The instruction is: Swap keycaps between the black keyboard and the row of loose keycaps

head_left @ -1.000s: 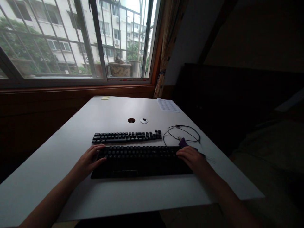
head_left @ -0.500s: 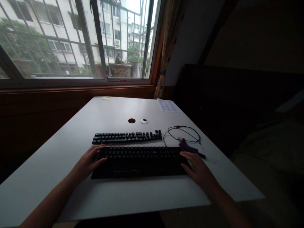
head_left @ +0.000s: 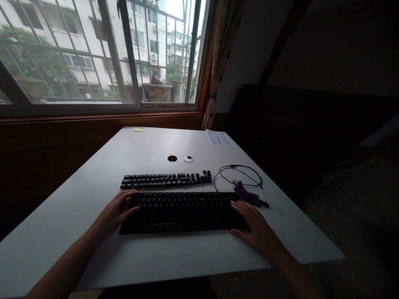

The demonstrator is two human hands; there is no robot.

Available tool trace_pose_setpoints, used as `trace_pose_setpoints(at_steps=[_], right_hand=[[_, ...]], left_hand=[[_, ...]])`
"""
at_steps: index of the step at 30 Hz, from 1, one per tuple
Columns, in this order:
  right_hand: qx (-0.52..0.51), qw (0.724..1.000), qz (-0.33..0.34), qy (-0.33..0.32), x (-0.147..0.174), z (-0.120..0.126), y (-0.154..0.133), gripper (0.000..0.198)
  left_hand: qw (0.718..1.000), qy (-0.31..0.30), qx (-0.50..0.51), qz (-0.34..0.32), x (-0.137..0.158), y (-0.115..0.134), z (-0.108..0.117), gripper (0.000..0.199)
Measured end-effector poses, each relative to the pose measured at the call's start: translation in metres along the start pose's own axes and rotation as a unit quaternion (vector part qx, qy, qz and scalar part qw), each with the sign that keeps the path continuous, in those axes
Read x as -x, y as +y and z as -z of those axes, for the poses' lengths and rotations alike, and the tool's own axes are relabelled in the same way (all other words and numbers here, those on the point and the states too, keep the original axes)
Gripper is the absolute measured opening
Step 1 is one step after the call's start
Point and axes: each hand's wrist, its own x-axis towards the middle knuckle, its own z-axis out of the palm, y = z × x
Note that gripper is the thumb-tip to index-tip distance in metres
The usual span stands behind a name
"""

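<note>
A black keyboard with a wide front rest lies flat on the white table. At its left end is my left hand, fingers stretched toward the back corner and the thumb lying on the top face. My right hand rests over the right end with fingers and thumb spread, touching the keyboard. Just behind it sit rows of black keycaps, apparently loose. A purple cloth-like piece lies close to my right fingertips, with a thin dark tool-like thing at its end, too dim to name.
The white table has a round cable hole with its white cover beside it. A black cable is coiled behind the keyboard. Printed paper and yellow notes lie at the far edge, below a barred window.
My right hand has slid slightly left along the keyboard's right end, and its thumb has moved left and down toward the front edge. My left hand stays put.
</note>
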Motion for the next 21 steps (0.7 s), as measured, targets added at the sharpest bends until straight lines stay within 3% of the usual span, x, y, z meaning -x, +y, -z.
trace_pose_setpoints(at_steps=[21], right_hand=[[0.043,0.998,-0.019,0.032,-0.0002,0.0012,-0.0062,0.073]], left_hand=[[0.999,0.009,-0.032,-0.015,-0.0004,-0.0042,0.0017,0.048]])
